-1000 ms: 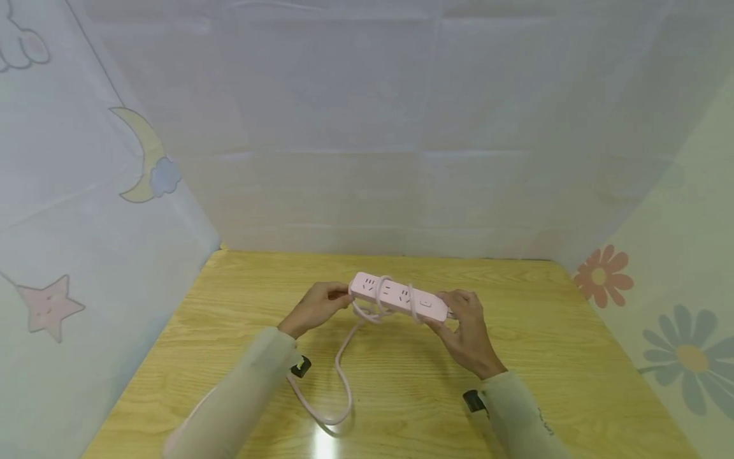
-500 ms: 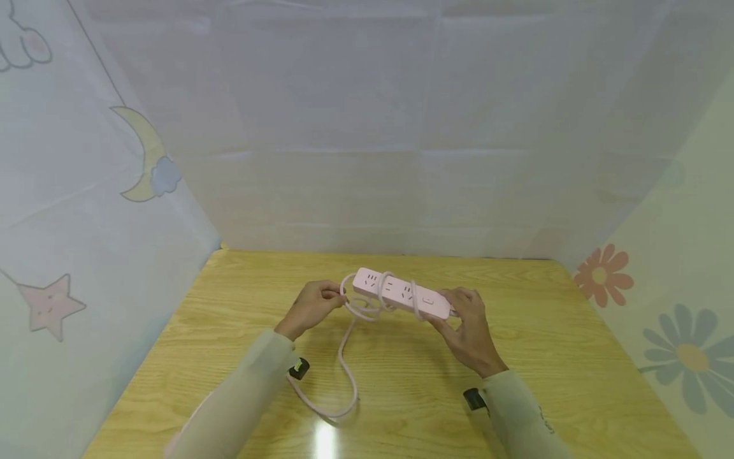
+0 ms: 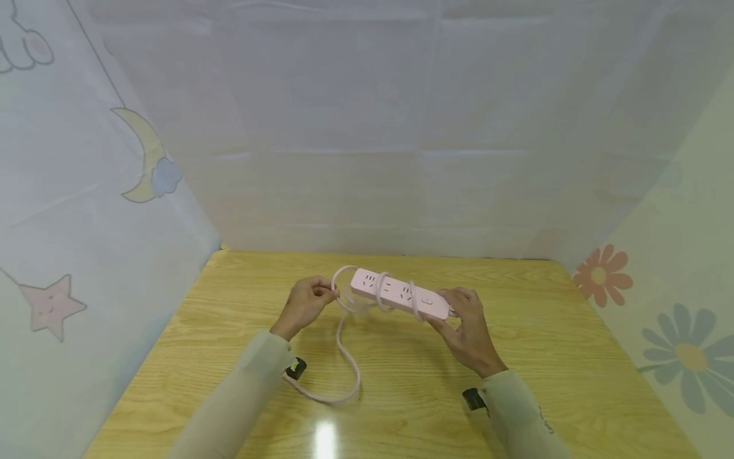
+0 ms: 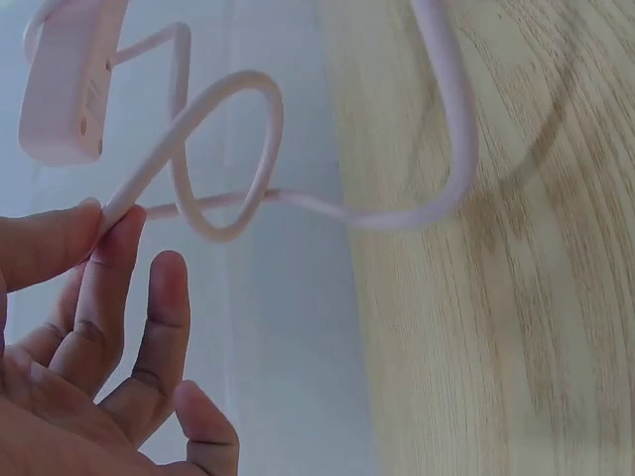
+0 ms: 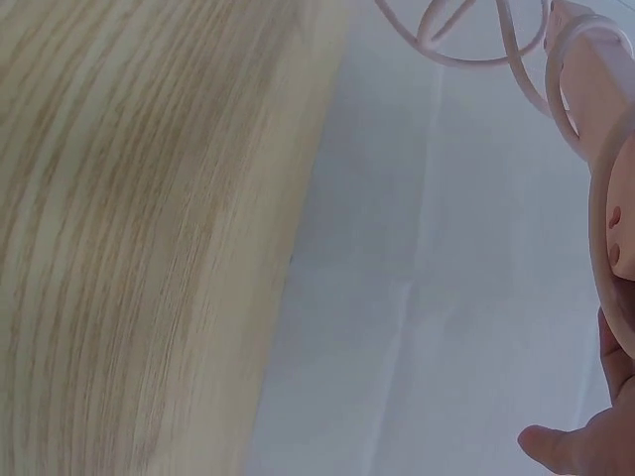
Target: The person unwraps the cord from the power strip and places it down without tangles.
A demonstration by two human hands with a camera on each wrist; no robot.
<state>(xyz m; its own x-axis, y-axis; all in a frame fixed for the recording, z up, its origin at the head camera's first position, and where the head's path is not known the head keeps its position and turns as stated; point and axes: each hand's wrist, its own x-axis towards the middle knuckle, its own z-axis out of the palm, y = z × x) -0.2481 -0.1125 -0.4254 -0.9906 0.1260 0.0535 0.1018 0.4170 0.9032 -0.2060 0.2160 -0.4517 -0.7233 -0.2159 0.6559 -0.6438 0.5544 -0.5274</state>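
A pink power strip is held up over the table, tilted down toward its right end. Its pink cord wraps loosely around the body, and two turns cross the socket face. My right hand grips the switch end between thumb and fingers. Off the strip's left end, my left hand pinches the cord between thumb and index finger, the other fingers spread in the left wrist view. From that pinch the cord makes a loop, and a longer stretch sags down to the tabletop. The plug is not in view.
The wooden table reaches back to a pale cloth wall. Printed cloth walls stand at left and right. A black wrist camera sits on the left wrist and another black camera on the right.
My left hand has moved left from the strip's end, drawing the cord into a wider loop there. The right hand and the strip have barely moved.
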